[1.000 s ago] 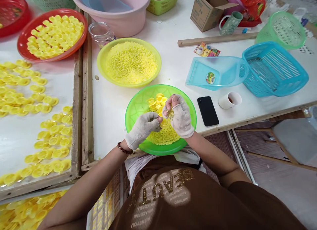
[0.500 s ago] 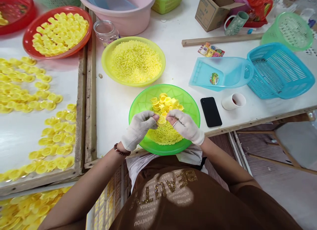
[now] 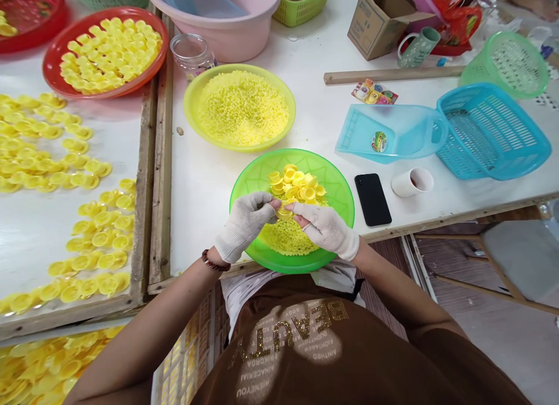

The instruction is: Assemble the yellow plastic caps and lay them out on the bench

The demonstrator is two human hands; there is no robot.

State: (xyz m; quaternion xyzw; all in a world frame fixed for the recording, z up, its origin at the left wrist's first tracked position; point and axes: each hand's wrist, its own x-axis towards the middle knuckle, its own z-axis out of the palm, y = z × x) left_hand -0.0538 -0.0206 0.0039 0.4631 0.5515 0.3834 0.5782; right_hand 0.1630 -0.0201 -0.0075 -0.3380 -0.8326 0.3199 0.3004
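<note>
Both my hands, in white gloves with bare fingertips, meet over a green bowl [image 3: 244, 181] at the table's front edge. Between my fingertips is a small yellow plastic cup-shaped piece [image 3: 283, 215], partly hidden by the fingers. My left hand [image 3: 250, 221] pinches its left side. My right hand [image 3: 325, 226] has thumb and forefinger closed at its right side. Behind the fingers, a heap of similar yellow cup-shaped pieces [image 3: 299, 182] lies in the bowl. Small yellow bead-like pellets [image 3: 290, 239] cover the bowl's near part.
A yellow bowl of pellets [image 3: 192, 111] stands behind the green one. To the right are a black phone [image 3: 372, 199], a paper cup [image 3: 404, 185], a blue scoop [image 3: 406, 131] and a blue basket [image 3: 502, 155]. Wooden edging [image 3: 159, 160] divides off the left table, where several yellow pieces lie.
My right hand has turned, its fingers now reaching further left over the yellow piece. My left hand stays nearly in place. The view has shifted slightly.
</note>
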